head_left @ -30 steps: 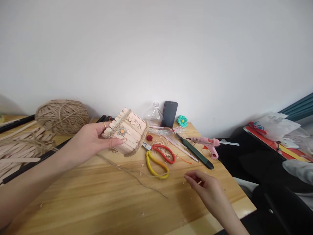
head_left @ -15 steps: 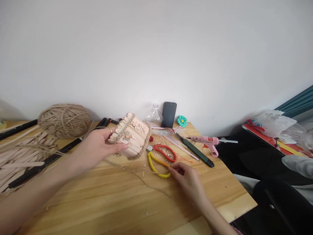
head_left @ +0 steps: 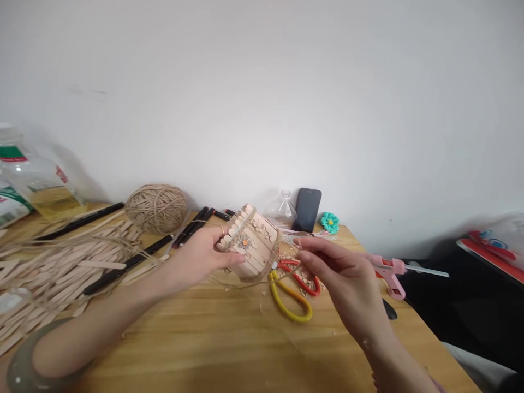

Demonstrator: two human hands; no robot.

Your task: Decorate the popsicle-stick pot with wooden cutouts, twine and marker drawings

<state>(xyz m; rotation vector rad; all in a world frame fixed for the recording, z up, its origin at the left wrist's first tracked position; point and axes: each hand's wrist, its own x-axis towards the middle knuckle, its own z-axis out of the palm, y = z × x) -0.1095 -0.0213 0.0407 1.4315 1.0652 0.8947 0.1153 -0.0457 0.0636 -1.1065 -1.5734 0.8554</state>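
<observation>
My left hand [head_left: 204, 254] grips a small craft-stick piece [head_left: 256, 254], tilted, with scalloped stick ends at one side, an orange-centred flower on its face and twine along its edge. The fingers behind it are hidden. To its right, my right hand [head_left: 352, 284] is pinched at thumb and forefinger on a strand of twine [head_left: 282, 279], which runs below the craft piece. Under the strand lie pliers [head_left: 292, 308] with one red and one yellow handle, amid wood shavings.
A twine ball [head_left: 156, 207] sits by the wall. Loose craft sticks [head_left: 82, 262] and black markers [head_left: 126, 265] lie at left near a bottle [head_left: 53, 191]. Behind are a phone [head_left: 308, 209], clear bottle top [head_left: 284, 206] and teal flower [head_left: 329, 222]. A pink glue gun [head_left: 393, 273] is at right.
My right hand has risen from beside the yellow plier handle to the craft piece's right side, drawing the twine up. The view has turned left; my left hand keeps its grip.
</observation>
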